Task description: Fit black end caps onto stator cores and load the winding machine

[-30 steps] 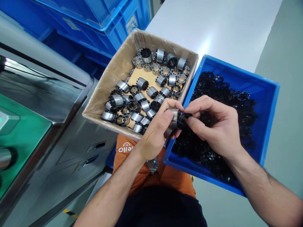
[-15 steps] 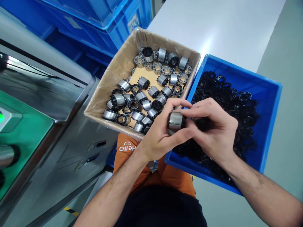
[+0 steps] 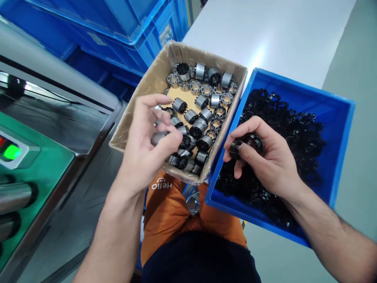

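Note:
My left hand (image 3: 147, 141) is over the left side of a plastic-lined cardboard box (image 3: 129, 118), its thumb and fingers apart. A metal cylinder (image 3: 160, 137) shows behind the thumb; whether it touches the palm I cannot tell. Inside the box lie several silvery laminated metal cores (image 3: 198, 127), many with black toothed ends. My right hand (image 3: 266, 157) is above the near left part of a blue bin (image 3: 338, 157), pinching a black toothed plastic ring (image 3: 253, 142) between thumb and fingers. A heap of similar black plastic rings (image 3: 303, 129) fills much of that bin.
A white table (image 3: 271, 27) is behind the box and bin. Large blue crates (image 3: 132, 27) are stacked at the far left. On the left stands a metal machine with a green panel (image 3: 50, 157), a green light (image 3: 11, 151) and metal cylinders (image 3: 14, 198).
My hands were together around a metal core between box and bin. They have parted: the left moved left over the box, while the right stays over the bin with a black ring.

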The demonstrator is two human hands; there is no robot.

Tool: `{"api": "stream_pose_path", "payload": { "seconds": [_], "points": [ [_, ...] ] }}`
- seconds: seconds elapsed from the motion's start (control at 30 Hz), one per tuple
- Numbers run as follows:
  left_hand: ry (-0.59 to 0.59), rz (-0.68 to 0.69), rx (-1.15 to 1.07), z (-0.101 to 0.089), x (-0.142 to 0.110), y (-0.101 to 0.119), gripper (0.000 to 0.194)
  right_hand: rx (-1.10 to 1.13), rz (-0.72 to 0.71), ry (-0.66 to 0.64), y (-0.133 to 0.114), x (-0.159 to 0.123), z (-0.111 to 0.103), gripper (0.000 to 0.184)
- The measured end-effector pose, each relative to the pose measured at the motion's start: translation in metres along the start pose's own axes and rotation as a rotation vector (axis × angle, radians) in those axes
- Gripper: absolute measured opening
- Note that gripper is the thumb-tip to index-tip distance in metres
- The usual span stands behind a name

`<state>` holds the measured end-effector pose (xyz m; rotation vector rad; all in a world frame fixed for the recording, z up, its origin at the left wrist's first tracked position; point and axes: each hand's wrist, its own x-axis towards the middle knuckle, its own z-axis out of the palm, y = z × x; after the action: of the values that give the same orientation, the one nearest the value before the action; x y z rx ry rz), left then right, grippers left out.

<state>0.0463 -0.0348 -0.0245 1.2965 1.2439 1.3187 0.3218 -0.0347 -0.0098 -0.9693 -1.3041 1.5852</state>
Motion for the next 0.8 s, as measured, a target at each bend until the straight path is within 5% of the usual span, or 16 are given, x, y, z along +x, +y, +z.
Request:
{"api": "stream_pose_path", "payload": {
  "seconds": [0.1, 0.23, 0.37, 0.53, 0.8],
  "points": [
    [-0.076, -0.254, -0.384, 0.033, -0.006, 0.003, 0.039, 0.011, 0.041, 0.012, 0.001, -0.002, 0.002, 0.033],
    [-0.158, -0.465, -0.527, 0.071, -0.012, 0.002, 0.037, -0.020, 0.041, 0.054, -0.003, -0.002, 0.002, 0.048],
    [-0.135, -0.366, -0.488, 0.089, -0.022, -0.008, 0.064, -0.019, 0.056, 0.097, -0.004, 0.001, 0.000, 0.044],
    [-0.174, -0.294, -0.521, 0.088, -0.035, -0.014, 0.045, -0.073, -0.010, 0.168, 0.002, 0.004, -0.002, 0.037],
    [-0.207, -0.238, -0.468, 0.084, -0.039, -0.018, 0.044, -0.188, -0.173, 0.194, 0.013, 0.000, 0.005, 0.012]
  ]
}}
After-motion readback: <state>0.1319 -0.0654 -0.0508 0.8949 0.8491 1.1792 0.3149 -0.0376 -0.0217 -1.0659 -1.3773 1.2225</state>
